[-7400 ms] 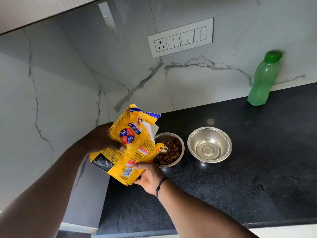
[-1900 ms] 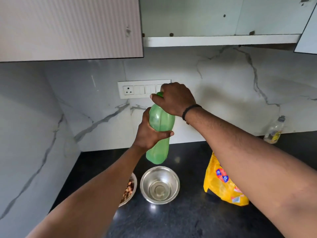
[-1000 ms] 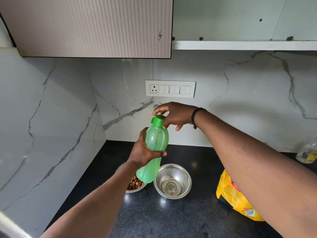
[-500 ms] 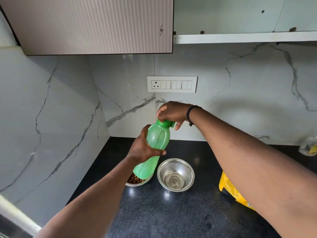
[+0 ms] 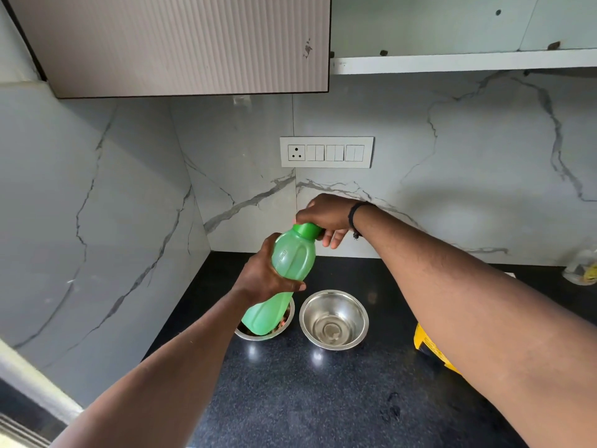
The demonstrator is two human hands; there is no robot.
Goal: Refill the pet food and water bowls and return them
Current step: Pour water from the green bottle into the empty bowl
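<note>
A green water bottle (image 5: 292, 263) is held tilted above the counter, its top leaning to the right. My left hand (image 5: 261, 276) wraps around its middle. My right hand (image 5: 326, 215) grips its darker green cap (image 5: 307, 229) from above. Below the bottle's base stands a steel bowl (image 5: 287, 324) with brown kibble, mostly hidden by the bottle. To its right sits a second steel bowl (image 5: 334, 320) with only a little water in the bottom. The yellow pet food bag (image 5: 429, 349) lies at the right, partly behind my right forearm.
The bowls stand on a black speckled counter (image 5: 323, 399) in a corner of marble-look walls. A switch panel (image 5: 326, 152) is on the back wall. A cabinet (image 5: 181, 43) and a shelf hang overhead. A small clear bottle (image 5: 583, 268) stands at the far right.
The kibble bag was put down at the right and the green bottle taken up. Over the last second the bottle has tilted further right and sunk lower, my right hand staying on the cap.
</note>
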